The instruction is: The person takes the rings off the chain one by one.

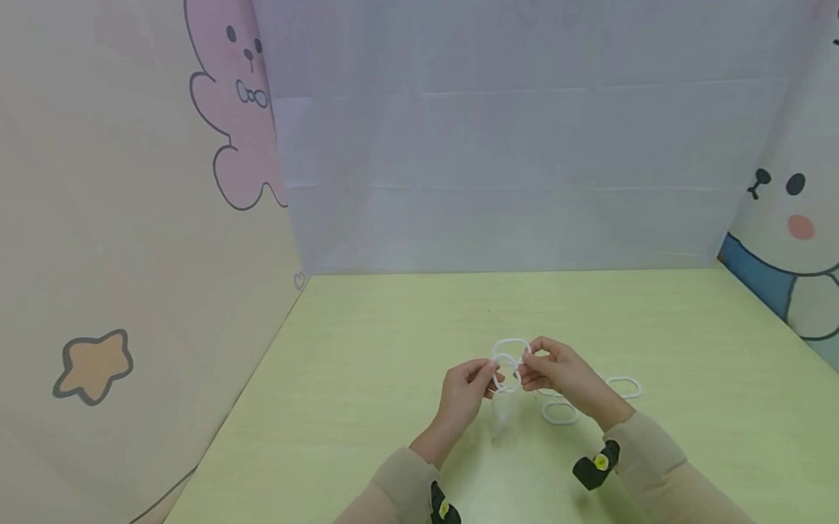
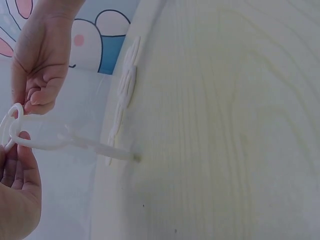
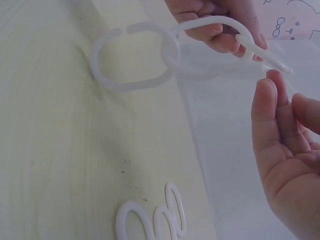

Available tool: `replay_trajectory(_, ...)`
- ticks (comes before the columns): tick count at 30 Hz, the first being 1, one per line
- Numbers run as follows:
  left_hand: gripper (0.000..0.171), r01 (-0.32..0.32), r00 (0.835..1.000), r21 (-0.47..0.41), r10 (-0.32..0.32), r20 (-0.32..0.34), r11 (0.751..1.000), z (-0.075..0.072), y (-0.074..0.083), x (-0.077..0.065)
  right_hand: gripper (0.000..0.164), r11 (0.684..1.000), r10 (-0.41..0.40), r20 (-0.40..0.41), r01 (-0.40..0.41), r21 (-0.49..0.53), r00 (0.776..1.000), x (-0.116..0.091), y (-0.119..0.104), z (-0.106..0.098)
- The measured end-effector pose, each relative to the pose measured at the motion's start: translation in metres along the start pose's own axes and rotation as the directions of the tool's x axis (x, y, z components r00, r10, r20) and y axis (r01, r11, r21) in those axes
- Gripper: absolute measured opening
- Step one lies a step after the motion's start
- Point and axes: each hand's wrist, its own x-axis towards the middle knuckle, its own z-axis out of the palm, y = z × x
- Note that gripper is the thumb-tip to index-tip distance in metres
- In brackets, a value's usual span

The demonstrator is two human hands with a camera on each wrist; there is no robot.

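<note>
Several white oval plastic chain links hang joined between the two hands. My left hand pinches a chain link between thumb and fingers, at the left side of the chain. Close beside it, my right hand pinches another link at its right end. In the right wrist view, a lower link with a small gap in its side dangles from the link at the left hand, over the table. The left wrist view has the right hand above and the left hand below, fingertips at the links.
More white loose links lie on the pale yellow-green table, one below the right hand and one right of the right wrist. Walls with cartoon prints enclose the left, back and right sides. Both sleeves carry black wrist cameras.
</note>
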Motion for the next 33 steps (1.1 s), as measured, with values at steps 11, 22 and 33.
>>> replay_trajectory(11,0.019,0.008,1.000,-0.030,-0.008,-0.008,1.000,-0.004,0.000,-0.004,0.017,0.999,0.031,-0.007,-0.032,-0.024,0.999,-0.001,0.008,-0.004)
replay_trajectory(22,0.019,0.005,1.000,-0.045,-0.006,-0.019,0.999,-0.005,0.001,-0.004,0.024,0.993,0.058,-0.026,-0.060,-0.102,0.998,-0.002,0.013,-0.009)
replay_trajectory(33,0.020,-0.003,1.000,-0.059,0.003,-0.005,0.998,-0.006,0.001,-0.004,0.026,0.988,0.080,-0.025,-0.083,-0.130,0.996,-0.002,0.017,-0.016)
